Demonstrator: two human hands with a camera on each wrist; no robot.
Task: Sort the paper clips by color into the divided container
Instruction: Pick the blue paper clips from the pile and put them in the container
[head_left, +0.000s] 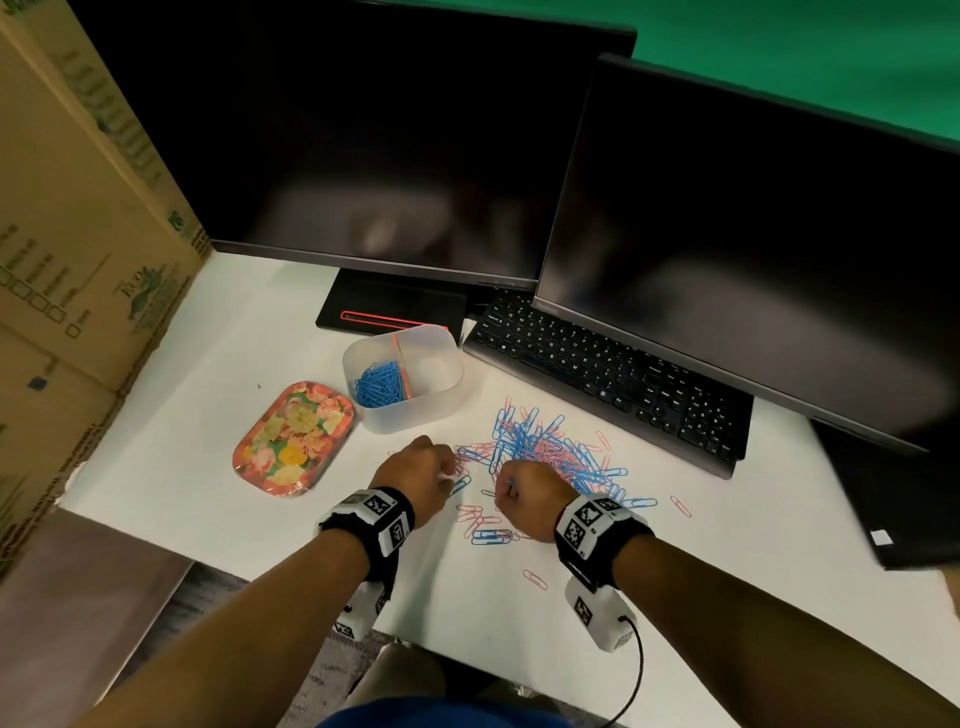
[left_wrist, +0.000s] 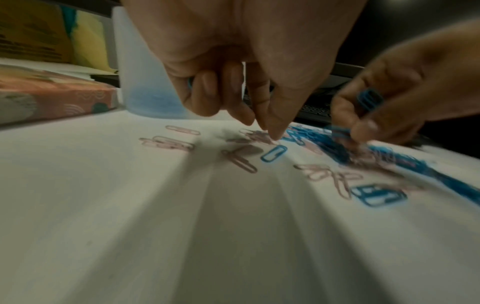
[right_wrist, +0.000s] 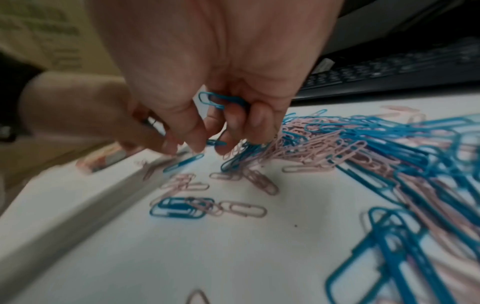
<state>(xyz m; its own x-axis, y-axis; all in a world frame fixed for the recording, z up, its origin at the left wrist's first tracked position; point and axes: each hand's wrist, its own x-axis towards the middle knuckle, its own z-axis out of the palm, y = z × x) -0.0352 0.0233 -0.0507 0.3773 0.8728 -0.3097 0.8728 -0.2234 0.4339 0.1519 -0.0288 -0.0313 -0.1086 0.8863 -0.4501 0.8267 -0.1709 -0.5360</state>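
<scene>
A mixed pile of blue and pink paper clips (head_left: 550, 452) lies on the white desk (head_left: 208, 467). Behind it stands the translucent divided container (head_left: 441, 395), with blue clips (head_left: 379, 384) in its left compartment. My left hand (head_left: 449, 475) hovers at the pile's left edge, its fingers curled around a blue clip (left_wrist: 190, 83), its thumb (left_wrist: 275, 131) and forefinger tips down at the loose clips. My right hand (head_left: 506, 486) is at the pile's near edge. It holds several blue clips (right_wrist: 221, 100) in its curled fingers and pinches another (right_wrist: 215, 142).
A floral lid (head_left: 293, 439) lies left of the container. A black keyboard (head_left: 613, 374) and two dark monitors (head_left: 374, 145) stand behind the pile. Cardboard boxes (head_left: 78, 234) wall the left side. A black device (head_left: 893, 499) lies at the right. Stray clips (head_left: 535, 579) dot the near desk.
</scene>
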